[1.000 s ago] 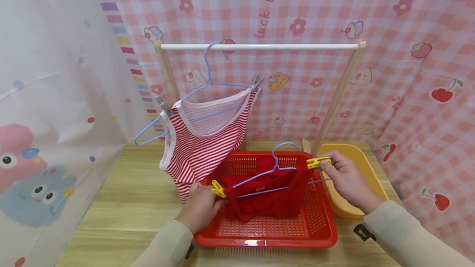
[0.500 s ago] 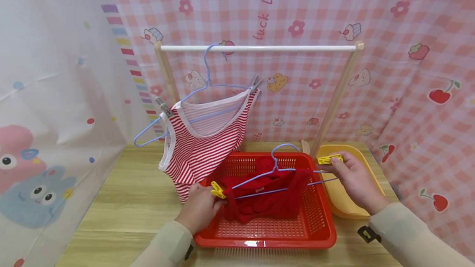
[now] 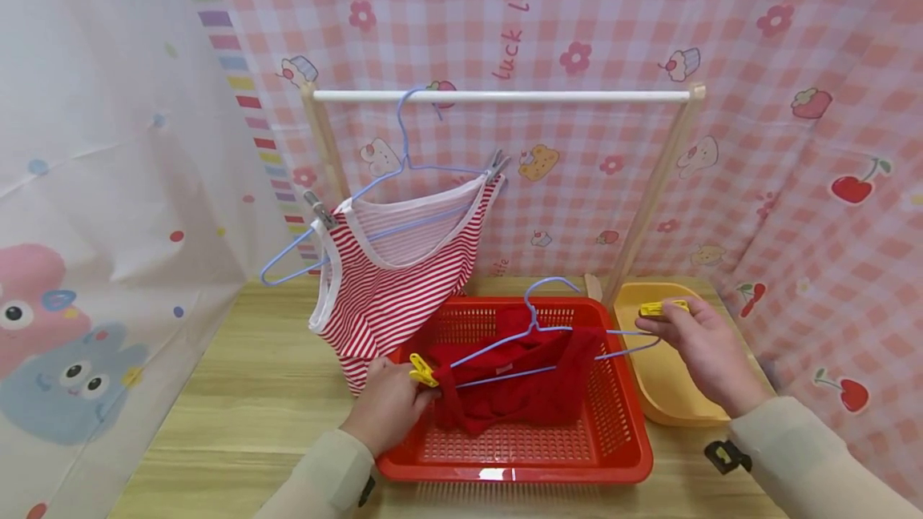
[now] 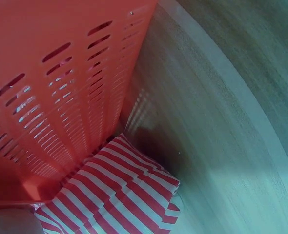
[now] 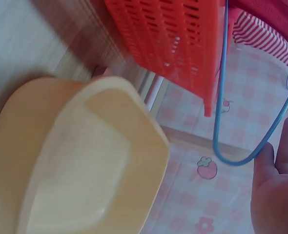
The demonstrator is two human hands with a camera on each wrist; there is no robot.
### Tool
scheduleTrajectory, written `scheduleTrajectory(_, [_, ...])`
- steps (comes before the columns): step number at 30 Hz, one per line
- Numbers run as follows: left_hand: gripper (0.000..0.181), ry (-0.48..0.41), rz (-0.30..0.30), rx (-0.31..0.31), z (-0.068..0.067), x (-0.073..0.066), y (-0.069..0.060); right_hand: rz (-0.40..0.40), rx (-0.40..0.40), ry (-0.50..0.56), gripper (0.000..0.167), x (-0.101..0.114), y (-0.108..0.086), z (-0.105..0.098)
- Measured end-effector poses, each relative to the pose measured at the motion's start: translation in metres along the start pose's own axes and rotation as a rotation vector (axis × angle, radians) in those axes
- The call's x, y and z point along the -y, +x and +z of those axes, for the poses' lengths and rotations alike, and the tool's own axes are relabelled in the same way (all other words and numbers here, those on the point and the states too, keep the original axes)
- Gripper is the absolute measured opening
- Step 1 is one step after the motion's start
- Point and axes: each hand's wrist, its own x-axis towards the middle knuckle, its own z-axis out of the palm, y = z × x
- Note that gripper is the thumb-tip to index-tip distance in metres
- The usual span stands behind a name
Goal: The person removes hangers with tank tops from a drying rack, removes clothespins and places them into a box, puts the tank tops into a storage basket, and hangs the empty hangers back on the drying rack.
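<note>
A red garment (image 3: 505,403) with straps lies over a blue wire hanger (image 3: 505,377) inside the red basket (image 3: 519,472). My left hand (image 3: 385,407) holds the garment and hanger at their left end, where a yellow clothespin (image 3: 422,371) sits on the strap. My right hand (image 3: 710,351) pinches another yellow clothespin (image 3: 659,309) beyond the hanger's bare right end, apart from the garment. In the right wrist view, fingers (image 5: 286,146) of that hand are at the hanger's rounded end; contact is hard to tell. The left wrist view barely shows my left hand.
A striped tank top (image 3: 411,295) hangs from a second blue hanger (image 3: 405,138) with grey clothespins (image 3: 496,166), on a rack with a white bar (image 3: 548,96). A yellow bin (image 3: 667,379) stands right of the basket on the wooden table (image 3: 238,391).
My right hand has moved to the right with its yellow clothespin, away from the garment's right strap. More of the hanger's right end shows now. My left hand has stayed put.
</note>
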Motion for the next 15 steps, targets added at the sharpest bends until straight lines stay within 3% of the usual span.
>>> scheduleTrajectory(11, [0.012,0.017,0.001,0.021,0.001,0.0,0.001,0.04,-0.123,0.035,0.024,-0.01,0.001,-0.013])
scheduleTrajectory(15, [0.012,0.016,0.001,0.016,0.0,0.0,0.001,0.066,-0.173,-0.072,0.023,-0.015,0.002,-0.019])
